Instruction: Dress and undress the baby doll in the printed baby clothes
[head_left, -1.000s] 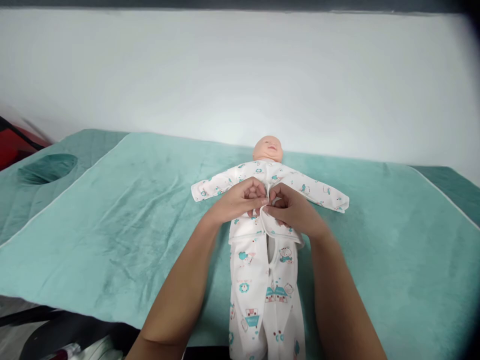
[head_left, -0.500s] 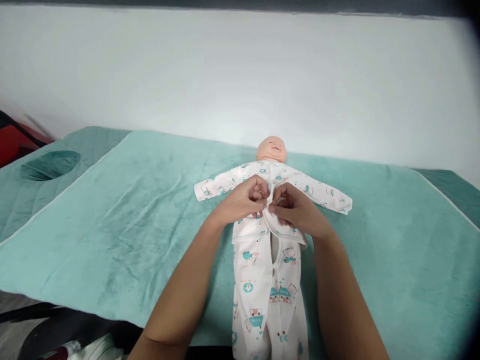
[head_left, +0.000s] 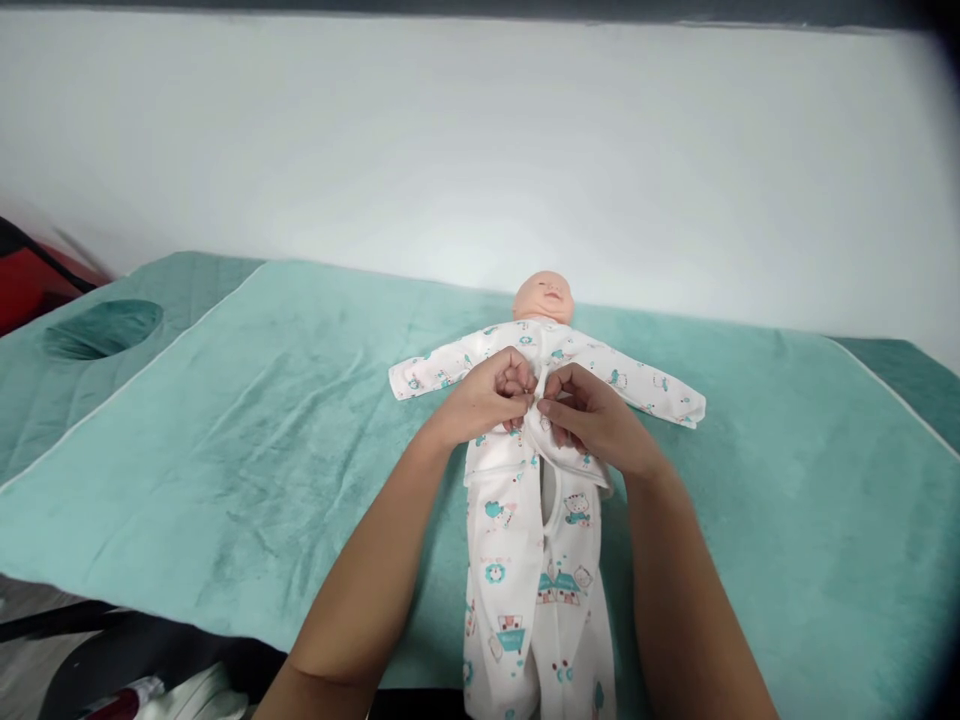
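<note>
A baby doll (head_left: 543,297) lies face up on the bed, its head toward the wall. It wears a white printed baby shirt (head_left: 495,458) with both sleeves spread wide, and matching printed pants (head_left: 501,580) with a gap at the crotch. Over the shirt's front opening, my left hand (head_left: 501,394) is closed in a pinch on the left front edge. Facing it, my right hand (head_left: 583,410) pinches the other edge. The fingertips almost meet at the chest; any fastener between them is too small to make out.
A teal plush cover (head_left: 225,470) is spread over the bed, wrinkled at the left. The bed has an oval face hole (head_left: 105,328) at its far left. Behind stands a white wall (head_left: 375,140). A red object (head_left: 30,285) is at the left edge, and a dark chair (head_left: 142,660) below.
Both hands stay at the shirt's front, with only slight finger movement. The right fingers have shifted a little upward. The doll has not moved.
</note>
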